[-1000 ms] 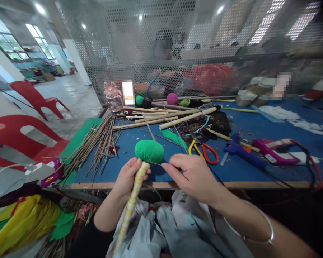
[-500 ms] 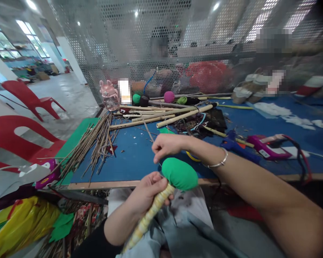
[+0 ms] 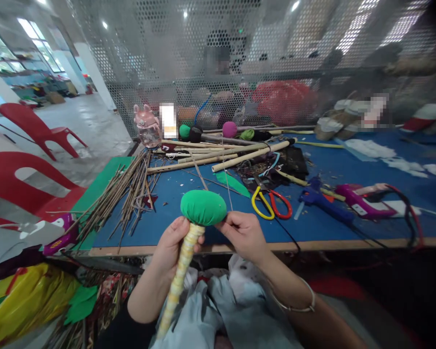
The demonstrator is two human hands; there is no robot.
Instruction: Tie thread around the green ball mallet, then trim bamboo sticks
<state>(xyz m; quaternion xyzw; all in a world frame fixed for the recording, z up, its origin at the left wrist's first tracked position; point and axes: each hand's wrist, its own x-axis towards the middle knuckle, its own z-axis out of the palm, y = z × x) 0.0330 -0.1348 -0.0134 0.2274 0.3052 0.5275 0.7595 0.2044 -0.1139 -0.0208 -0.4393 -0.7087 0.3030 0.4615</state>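
Green-headed stick [image 3: 183, 264] near table edge [image 3: 125, 250]

Bright windows [image 3: 42, 46] at left glare onto the glossy floor [image 3: 83, 112]; lower right lies dark; edges stretch.

The left hand [image 3: 174, 240] is closed around a stick wrapped in yellow bands [image 3: 181, 271], just under its rounded green head [image 3: 203, 206]. The right hand [image 3: 245, 232] has its fingers pinched together at the right edge of this head; what lies between them is hidden. A bracelet [image 3: 312, 301] is on the right wrist. Beyond the hands stands a blue table [image 3: 170, 196]. On its left part lies a loose heap of thin twigs [image 3: 121, 198], and farther back there are pale thicker poles [image 3: 218, 160]. To the right are scissors with one yellow and one red handle [image 3: 282, 198], then a blue glue gun [image 3: 327, 206].
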